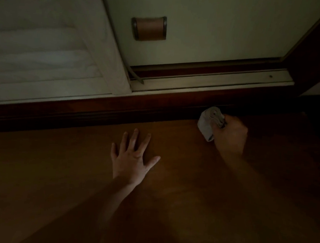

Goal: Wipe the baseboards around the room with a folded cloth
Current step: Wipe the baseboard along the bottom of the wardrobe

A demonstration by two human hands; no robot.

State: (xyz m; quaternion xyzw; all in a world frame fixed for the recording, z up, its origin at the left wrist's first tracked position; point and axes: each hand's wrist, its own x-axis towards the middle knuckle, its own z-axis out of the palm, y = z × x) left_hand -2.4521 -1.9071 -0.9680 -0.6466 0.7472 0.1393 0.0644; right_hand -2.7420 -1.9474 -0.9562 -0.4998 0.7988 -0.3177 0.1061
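The room is dim. A dark wooden baseboard (98,110) runs across the view, lower at the left and higher at the right. Below it, on the wooden floor (55,170), the left hand (133,157) lies palm down with fingers straight and spread, fingertips near the baseboard but apart from it. Further right along the baseboard, the right hand (231,134) has its fingers curled round a folded pale cloth (210,121). The cloth sticks out of the fist towards the baseboard and its upper end reaches the board's lower edge; in the gloom I cannot tell whether it presses there. Above the baseboard stand a white louvred door (43,41) at the left and a pale panel (220,30) with a brown handle (149,28), over a light sill (216,81).
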